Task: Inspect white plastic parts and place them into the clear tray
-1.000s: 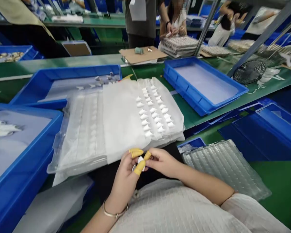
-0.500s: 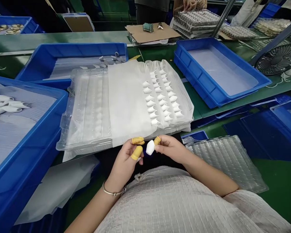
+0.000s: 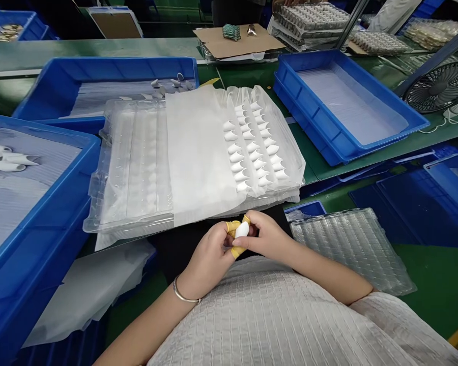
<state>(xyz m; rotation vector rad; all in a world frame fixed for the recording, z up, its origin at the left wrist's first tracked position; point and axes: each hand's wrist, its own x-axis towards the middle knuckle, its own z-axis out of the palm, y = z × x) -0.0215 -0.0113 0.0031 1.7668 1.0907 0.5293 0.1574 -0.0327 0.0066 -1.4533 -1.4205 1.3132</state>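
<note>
A small white hollow-looking piece (image 3: 241, 230) is held between my two hands, close to my body. My left hand (image 3: 216, 249), with yellow finger cots on thumb and forefinger, closes on its left side. From the right, my right hand (image 3: 263, 232) pinches it between thumb and a cot-covered forefinger. Just beyond my hands lies a clear plastic tray (image 3: 99, 198) covered partly by a white paper sheet (image 3: 198, 157). Several similar white pieces (image 3: 259, 162) stand in rows in its right part.
Blue bins stand at left (image 3: 61, 203), back left (image 3: 118, 66) and right (image 3: 351, 107); the left ones hold white pieces. An empty-looking clear tray (image 3: 351, 249) lies low at right. A black fan (image 3: 438, 87) and cardboard (image 3: 238, 43) are farther back.
My left hand has moved right to meet my right hand, and its fingers now close on the white piece too. The view has shifted slightly.
</note>
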